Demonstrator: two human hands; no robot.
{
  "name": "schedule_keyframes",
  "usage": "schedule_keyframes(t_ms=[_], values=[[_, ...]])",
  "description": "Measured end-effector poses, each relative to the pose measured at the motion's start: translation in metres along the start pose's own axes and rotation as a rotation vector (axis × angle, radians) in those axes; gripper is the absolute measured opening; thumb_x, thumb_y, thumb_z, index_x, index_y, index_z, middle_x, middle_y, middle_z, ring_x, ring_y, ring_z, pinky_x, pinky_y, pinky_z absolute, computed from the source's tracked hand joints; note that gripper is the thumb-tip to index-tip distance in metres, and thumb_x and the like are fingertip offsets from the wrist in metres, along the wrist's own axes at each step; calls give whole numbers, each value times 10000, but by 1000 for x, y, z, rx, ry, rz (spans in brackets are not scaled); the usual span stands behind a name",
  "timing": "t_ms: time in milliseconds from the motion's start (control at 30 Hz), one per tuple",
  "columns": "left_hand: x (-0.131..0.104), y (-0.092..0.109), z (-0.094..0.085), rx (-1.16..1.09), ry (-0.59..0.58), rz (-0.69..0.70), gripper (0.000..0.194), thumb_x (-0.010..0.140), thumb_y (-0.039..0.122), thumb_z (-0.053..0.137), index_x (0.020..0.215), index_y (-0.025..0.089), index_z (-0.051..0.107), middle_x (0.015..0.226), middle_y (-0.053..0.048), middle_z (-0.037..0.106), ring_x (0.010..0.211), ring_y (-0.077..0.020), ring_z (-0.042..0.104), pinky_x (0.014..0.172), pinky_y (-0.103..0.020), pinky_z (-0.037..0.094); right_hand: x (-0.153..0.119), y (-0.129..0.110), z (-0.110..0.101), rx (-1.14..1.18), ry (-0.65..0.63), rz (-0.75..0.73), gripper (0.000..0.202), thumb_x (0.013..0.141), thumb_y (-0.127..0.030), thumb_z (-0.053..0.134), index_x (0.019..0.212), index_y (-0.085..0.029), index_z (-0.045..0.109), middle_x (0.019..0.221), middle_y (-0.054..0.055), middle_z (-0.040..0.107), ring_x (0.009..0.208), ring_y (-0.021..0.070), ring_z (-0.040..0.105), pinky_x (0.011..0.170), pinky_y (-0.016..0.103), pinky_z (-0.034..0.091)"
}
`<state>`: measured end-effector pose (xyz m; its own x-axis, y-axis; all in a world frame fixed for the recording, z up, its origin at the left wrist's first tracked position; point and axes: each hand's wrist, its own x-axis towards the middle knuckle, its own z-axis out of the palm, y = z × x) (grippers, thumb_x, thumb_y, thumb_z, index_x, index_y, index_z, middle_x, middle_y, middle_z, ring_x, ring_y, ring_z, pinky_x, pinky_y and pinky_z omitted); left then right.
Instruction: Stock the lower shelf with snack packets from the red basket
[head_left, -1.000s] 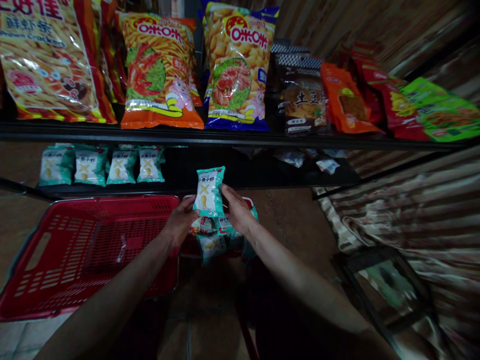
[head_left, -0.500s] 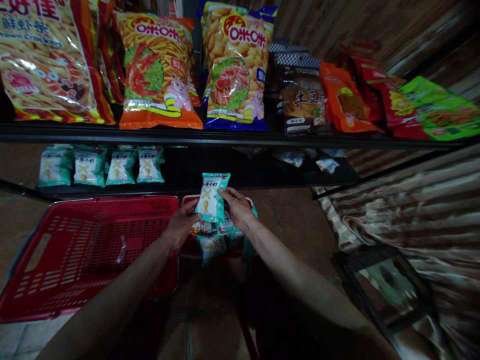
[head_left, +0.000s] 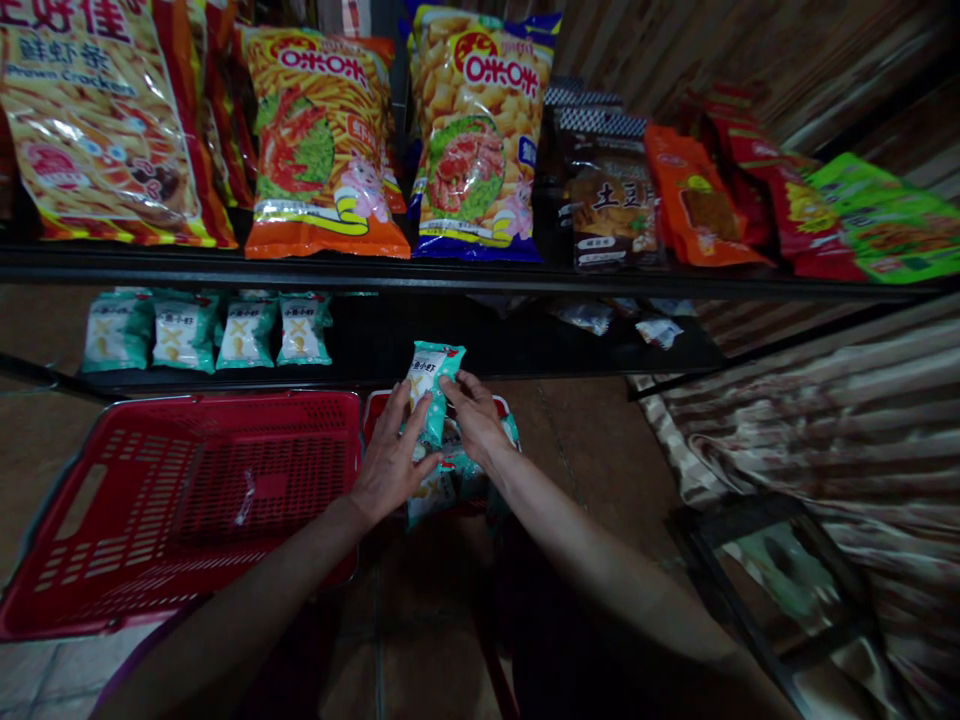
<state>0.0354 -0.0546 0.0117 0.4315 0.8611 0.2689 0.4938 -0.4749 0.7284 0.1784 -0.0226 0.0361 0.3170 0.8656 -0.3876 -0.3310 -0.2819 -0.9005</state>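
Note:
A small teal-and-white snack bag (head_left: pixel 433 408) is held upright in my right hand (head_left: pixel 474 418), thumb on its front. Over the bag's lower left, my left hand (head_left: pixel 396 452) has its fingers stretched and apart; whether the fingertips touch the bag I cannot tell. Below both hands, a small red basket (head_left: pixel 373 402) holds more teal snack bags (head_left: pixel 433 494), partly covered by my left hand. On the lower shelf (head_left: pixel 420 325) to the left stands a row of matching teal bags (head_left: pixel 244 330).
A large red shopping basket (head_left: pixel 300 408) lies at the left with a small clear scrap inside. The upper shelf edge (head_left: pixel 480 277) carries large chip bags (head_left: pixel 480 140). Small packets (head_left: pixel 658 330) lie at the lower shelf's right. A dark-framed object (head_left: pixel 787 570) stands by the striped curtain (head_left: pixel 795 430).
My left hand has let go of the bag's left edge and spread its fingers across its front. The bag has turned slightly in my right hand.

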Motion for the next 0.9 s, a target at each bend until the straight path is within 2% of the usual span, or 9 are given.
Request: schedule_keyframes(t_ms=[133,300,500,667,800,900], values=[[-2,1,6,46,48,13,643,826,224,579,1418,224,327,1558,-150,179,1444,-312,134,1140,-522,230,-4,-1,3,-13,-6,-54,408,624,-416,740,948,-208,606,791,-40,600,678,102,560,639,226,459],[-2,3,3,23,87,17,560,848,199,523,1384,221,361,1545,-144,228,1442,-294,159,1147,-512,228,-4,-2,2,-100,-18,-66,386,664,-443,698,961,-216,604,793,-36,579,674,102,541,656,233,466],[-2,8,-1,-85,77,-5,435,858,121,434,1284,206,439,1502,-133,330,1411,-251,269,1136,-449,291,4,-1,-6,-204,8,-90,361,680,-488,678,907,-216,609,802,-16,600,714,128,559,659,254,467],[-1,4,3,-77,141,2,342,881,137,410,1213,206,451,1432,-134,410,1365,-230,352,1110,-449,333,4,-1,-7,-234,-8,-105,394,678,-529,668,922,-227,602,801,-23,611,725,135,568,665,267,468],[1,0,4,-226,257,-86,274,887,204,458,1160,201,463,1324,-136,487,1266,-233,459,1044,-432,393,0,-2,-4,-158,-82,-84,377,689,-535,663,909,-234,605,893,-11,628,813,141,588,700,262,477],[7,-1,1,-505,396,-253,256,868,286,524,1111,220,475,1182,-96,556,1089,-203,568,924,-350,467,0,-2,-2,-89,-80,-75,406,668,-537,681,937,-241,612,962,7,638,859,152,600,729,274,487]])
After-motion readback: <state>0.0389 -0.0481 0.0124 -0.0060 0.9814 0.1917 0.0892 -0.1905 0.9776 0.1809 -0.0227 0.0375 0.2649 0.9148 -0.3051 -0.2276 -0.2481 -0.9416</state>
